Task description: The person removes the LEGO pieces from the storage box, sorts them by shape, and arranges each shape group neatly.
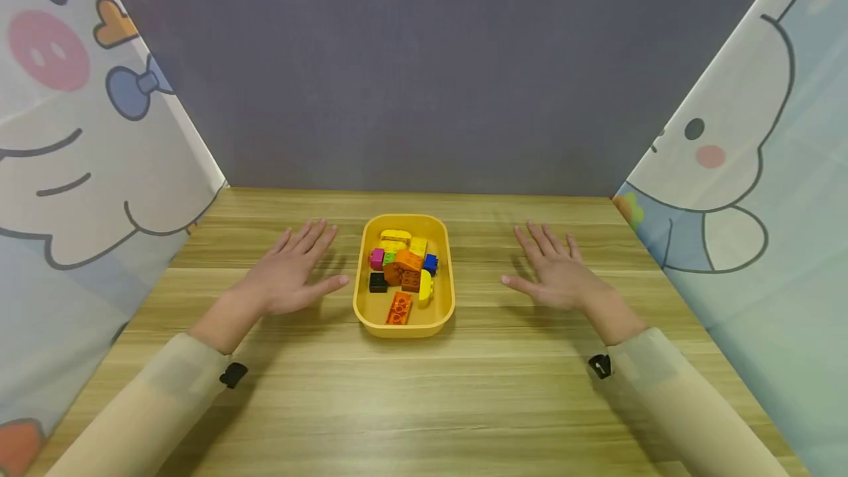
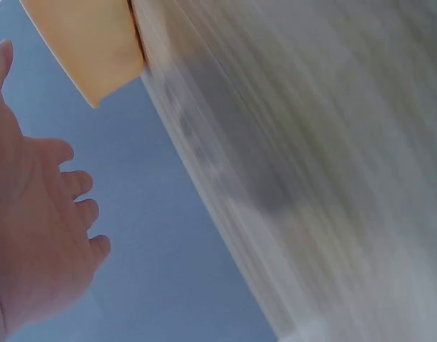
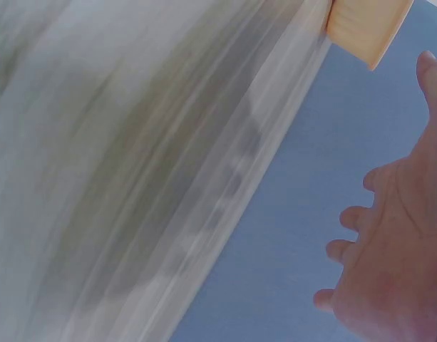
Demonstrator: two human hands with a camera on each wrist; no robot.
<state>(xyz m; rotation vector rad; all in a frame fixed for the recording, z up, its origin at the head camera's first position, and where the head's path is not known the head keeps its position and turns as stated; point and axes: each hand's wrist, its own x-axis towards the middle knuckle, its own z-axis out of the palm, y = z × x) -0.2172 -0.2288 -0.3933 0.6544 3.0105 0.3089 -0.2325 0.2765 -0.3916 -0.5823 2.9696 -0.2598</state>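
Between the two hands stands a yellow tray (image 1: 404,330) with several toy building bricks in it. An orange-red brick (image 1: 400,308) lies near its front end, a black brick (image 1: 378,283) at its left side and a blue brick (image 1: 430,264) at its right. Yellow, pink, green, orange and brown bricks are grouped farther back. Left of the tray, my left hand (image 1: 285,274) is held above the table with fingers straight and thumb spread. My right hand (image 1: 553,271) mirrors it on the other side, fingers spread. Both palms are bare, and neither hand touches the tray (image 2: 90,43).
The wood-grain table (image 1: 411,411) ends at a dark grey panel (image 1: 424,72) behind. Cloth with cartoon figures hangs along the left (image 1: 99,131) and right (image 1: 762,168) sides. A black strap piece (image 1: 233,375) sits at the left cuff, another (image 1: 600,366) at the right.
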